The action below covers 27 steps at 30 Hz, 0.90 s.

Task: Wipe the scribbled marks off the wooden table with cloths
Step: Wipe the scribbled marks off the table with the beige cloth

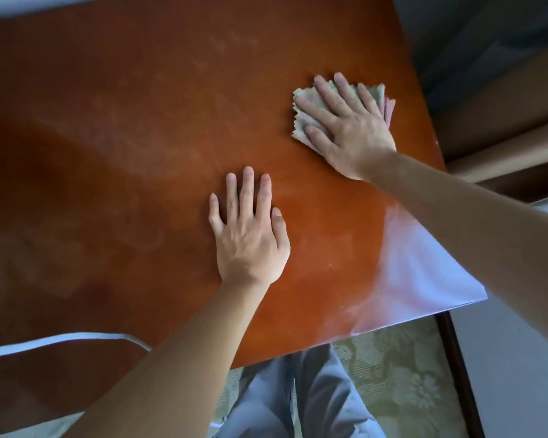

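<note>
L hand [250, 235] flat on table [108, 121] centre, R hand [348, 121] on cloth [307, 104] nr right edge

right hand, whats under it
The right hand lies flat on a grey-green cloth, with a pink cloth edge showing at its far side, on the wooden table. Any marks beneath the cloths are covered.

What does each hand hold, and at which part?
Right hand presses flat on the middle of the cloth, not gripping it. Left hand lies flat on the bare table.
</note>
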Each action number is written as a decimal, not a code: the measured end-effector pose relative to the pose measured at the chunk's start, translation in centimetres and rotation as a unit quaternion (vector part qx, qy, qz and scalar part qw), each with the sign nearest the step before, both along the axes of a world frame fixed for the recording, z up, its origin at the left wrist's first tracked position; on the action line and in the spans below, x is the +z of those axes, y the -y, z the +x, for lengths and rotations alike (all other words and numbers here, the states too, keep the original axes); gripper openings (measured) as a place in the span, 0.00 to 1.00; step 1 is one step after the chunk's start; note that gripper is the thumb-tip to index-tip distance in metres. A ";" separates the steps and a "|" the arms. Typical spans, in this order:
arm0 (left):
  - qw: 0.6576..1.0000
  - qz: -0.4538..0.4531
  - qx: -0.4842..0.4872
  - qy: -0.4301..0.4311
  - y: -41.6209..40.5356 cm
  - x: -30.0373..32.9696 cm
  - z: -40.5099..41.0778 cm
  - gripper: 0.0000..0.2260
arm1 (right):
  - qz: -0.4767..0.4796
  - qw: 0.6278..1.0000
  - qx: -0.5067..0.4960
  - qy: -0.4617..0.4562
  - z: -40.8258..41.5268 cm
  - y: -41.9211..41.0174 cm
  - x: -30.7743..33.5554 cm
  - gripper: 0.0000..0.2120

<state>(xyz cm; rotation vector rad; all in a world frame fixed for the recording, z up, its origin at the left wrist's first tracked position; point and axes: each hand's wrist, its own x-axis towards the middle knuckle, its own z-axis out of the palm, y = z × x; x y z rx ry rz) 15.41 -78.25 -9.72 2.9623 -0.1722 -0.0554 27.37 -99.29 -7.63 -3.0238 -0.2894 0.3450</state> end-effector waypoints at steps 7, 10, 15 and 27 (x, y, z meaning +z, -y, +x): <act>1.000 -0.006 -0.007 0.008 0.0 0.3 -0.1 0.26 | 0.038 0.997 0.066 0.016 -14.2 -2.0 -0.5 0.26; 1.000 0.002 -0.008 0.008 0.0 0.3 0.0 0.26 | 0.025 0.991 0.132 -0.005 -15.4 -0.2 -0.6 0.26; 1.000 -0.005 -0.007 0.017 -0.1 0.1 0.0 0.26 | 0.010 0.999 0.044 0.002 -7.0 3.4 -0.6 0.26; 1.000 -0.004 -0.011 0.024 -0.2 -0.1 0.0 0.25 | 0.071 0.995 0.046 0.045 -25.7 -3.5 -1.7 0.25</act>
